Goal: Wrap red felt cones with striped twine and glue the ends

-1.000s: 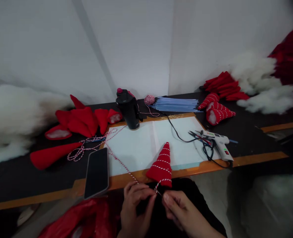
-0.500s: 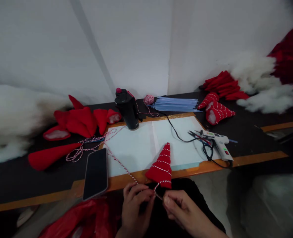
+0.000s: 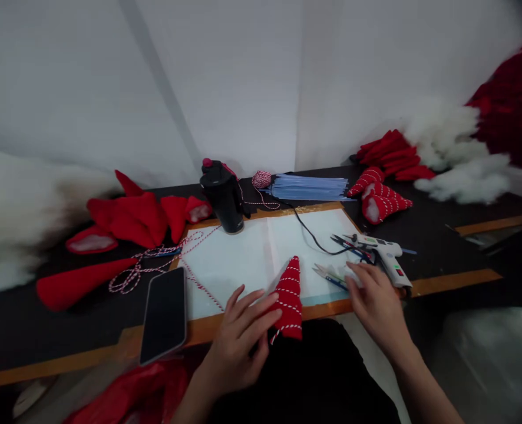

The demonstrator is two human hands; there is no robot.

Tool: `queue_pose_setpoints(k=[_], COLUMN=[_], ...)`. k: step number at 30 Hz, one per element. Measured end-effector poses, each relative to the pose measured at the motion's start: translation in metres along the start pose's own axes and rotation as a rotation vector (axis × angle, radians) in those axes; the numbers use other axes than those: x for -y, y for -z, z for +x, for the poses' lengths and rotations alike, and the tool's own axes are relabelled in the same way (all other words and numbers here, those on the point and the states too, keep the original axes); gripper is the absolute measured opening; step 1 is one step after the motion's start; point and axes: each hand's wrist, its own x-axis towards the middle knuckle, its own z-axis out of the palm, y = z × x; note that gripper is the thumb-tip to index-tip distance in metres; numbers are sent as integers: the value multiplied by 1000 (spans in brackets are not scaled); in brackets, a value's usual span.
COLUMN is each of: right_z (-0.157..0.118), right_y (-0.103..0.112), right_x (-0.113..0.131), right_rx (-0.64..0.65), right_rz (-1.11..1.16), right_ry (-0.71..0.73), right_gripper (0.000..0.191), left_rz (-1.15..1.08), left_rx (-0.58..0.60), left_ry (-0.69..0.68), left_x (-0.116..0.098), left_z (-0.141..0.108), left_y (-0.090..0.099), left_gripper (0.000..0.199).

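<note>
My left hand (image 3: 243,338) reaches in from the left with fingers stretched out, the fingertips on the side of a red fabric cone (image 3: 290,297). Red-and-white cord winds round the cone in a spiral, and a short end hangs at its base. The cone lies at the board's front edge, tip pointing away. My right hand (image 3: 376,303) is over the board's right front, its thumb and fingers closed on a pair of thread snips (image 3: 329,277). The blades point left; the handle is mostly hidden. A white glue gun (image 3: 387,253) lies just beyond, beside another pair of snips (image 3: 341,239).
A phone (image 3: 164,315) and loose cord (image 3: 131,277) lie left. Behind stand a black tumbler (image 3: 223,197), a cord ball (image 3: 261,179) and bluish glue sticks (image 3: 309,187). Red pieces (image 3: 132,218) and white stuffing (image 3: 13,218) are left; wrapped cones (image 3: 385,201) sit right.
My right hand has left the cord and moved right and forward to the snips, whose blades now show on the board. My left hand has moved from the cord onto the cone's side.
</note>
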Motion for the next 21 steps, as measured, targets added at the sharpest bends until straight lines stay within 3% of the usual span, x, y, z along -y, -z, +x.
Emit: queue_pose_setpoints(k=[2, 4, 6, 8, 11, 14, 17, 19, 21], right_z=[3, 6, 8, 9, 8, 5, -2, -12, -28], right_y=[10, 17, 18, 14, 5, 5, 21, 39, 57], right_x=[-15, -38, -63, -85, -100, -91, -68, -53, -41], right_rx=[-150, -210, -126, -13, -14, -170, -378, -370, -250], right_rz=[-95, -235, -320, -250, -114, -51, 295, 570, 823], right_ry=[-134, -262, -312, -343, -374, -414, -572, -663, -729], right_gripper=[38, 43, 54, 60, 65, 74, 68, 57, 45], left_rz=[-30, -71, -113, -159, -243, -312, -344, -359, -370], left_rx=[31, 30, 41, 70, 125, 147, 145, 153, 169], left_ry=[-33, -61, -58, -27, 33, 89, 145, 177, 207], left_x=[4, 11, 16, 18, 17, 14, 12, 11, 9], left_z=[6, 11, 15, 19, 26, 34, 41, 44, 47], left_y=[-1, -3, -4, -5, -8, -12, -15, -17, -19], left_gripper=[47, 40, 34, 29, 24, 24, 23, 20, 17])
